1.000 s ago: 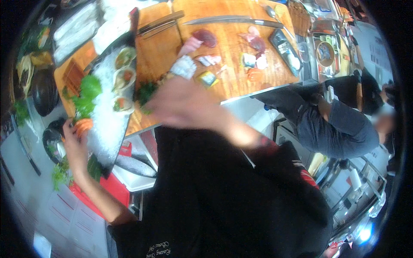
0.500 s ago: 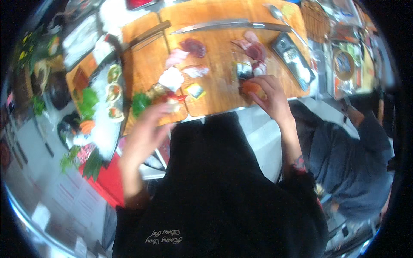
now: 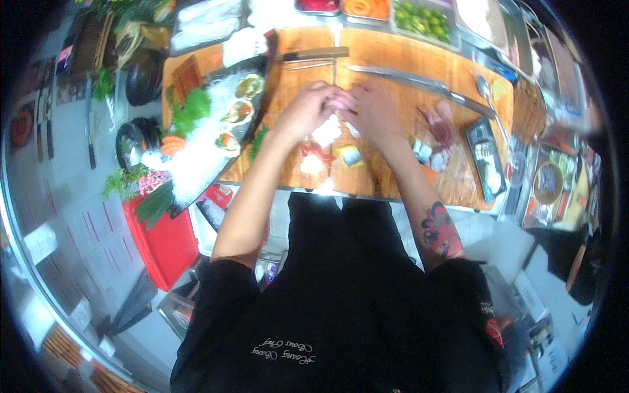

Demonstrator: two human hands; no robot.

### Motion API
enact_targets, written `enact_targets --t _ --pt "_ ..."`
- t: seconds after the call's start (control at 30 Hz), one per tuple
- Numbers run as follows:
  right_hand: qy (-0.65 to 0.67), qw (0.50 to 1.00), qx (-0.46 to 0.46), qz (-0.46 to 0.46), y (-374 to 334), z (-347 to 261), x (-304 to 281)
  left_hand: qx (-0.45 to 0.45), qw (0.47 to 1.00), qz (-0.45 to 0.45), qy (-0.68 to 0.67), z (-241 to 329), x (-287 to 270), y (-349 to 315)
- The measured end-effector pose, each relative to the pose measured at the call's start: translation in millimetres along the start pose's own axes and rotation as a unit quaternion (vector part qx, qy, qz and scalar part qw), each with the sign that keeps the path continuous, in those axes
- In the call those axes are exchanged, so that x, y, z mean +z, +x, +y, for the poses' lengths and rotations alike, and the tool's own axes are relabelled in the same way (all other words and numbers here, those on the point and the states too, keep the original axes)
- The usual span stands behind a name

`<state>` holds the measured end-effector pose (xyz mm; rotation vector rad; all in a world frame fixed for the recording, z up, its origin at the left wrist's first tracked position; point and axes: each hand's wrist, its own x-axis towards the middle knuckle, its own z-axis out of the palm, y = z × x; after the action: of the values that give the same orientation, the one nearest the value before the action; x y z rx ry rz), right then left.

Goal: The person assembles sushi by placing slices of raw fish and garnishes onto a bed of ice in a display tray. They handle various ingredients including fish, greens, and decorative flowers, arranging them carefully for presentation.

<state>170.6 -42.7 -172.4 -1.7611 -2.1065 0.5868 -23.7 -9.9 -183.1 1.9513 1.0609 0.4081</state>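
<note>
My left hand is over the middle of the wooden board, its fingers closed on a slice of pink fish. Against the slice's other side is my right hand, its fingers bent and smeared by motion, so its hold is unclear. A white mound lies just below the hands. Nearer to me are a small yellow-edged silvery piece and some red pieces. To the right, dark red fish slices lie close to a silvery fish piece and an orange piece.
A long knife lies beyond the hands, with a wooden-handled tool to its left. On the left stands a dark boat-shaped platter with ice and filled shells. A black tray and a spoon are on the right.
Both hands have come together at the middle of the board. My right hand has left the orange piece at the right. The whole view has shifted, showing more containers at the back.
</note>
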Motion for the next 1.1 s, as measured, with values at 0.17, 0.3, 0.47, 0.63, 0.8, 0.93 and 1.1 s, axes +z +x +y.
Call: enact_targets --t 0.17,0.3,0.47,0.63,0.8,0.93,1.1 --pt "0.036 0.998 -0.017 0.043 -3 -18 17 0.024 0.996 0.088 0.023 -19 11 -17" --pt "-0.065 0.99 -0.078 0.097 -5 -45 18 0.05 0.986 0.151 -0.055 -22 -4 -36" --pt "0.123 0.991 0.023 0.049 11 -131 2 -0.002 0.992 0.122 -0.036 2 -74 -82" --pt "0.156 0.982 -0.097 0.042 42 -257 44 0.058 0.986 0.154 0.042 -30 -208 -188" --pt "0.086 0.984 -0.154 0.034 81 -336 111 -0.067 0.99 0.101 0.069 -82 -289 -234" --pt "0.049 0.986 -0.155 0.045 97 -351 130 -0.083 0.986 0.081 0.122 -114 -295 -230" --pt "0.066 0.98 -0.166 0.086 96 -353 141 -0.056 0.979 0.113 0.159 -138 -292 -228"
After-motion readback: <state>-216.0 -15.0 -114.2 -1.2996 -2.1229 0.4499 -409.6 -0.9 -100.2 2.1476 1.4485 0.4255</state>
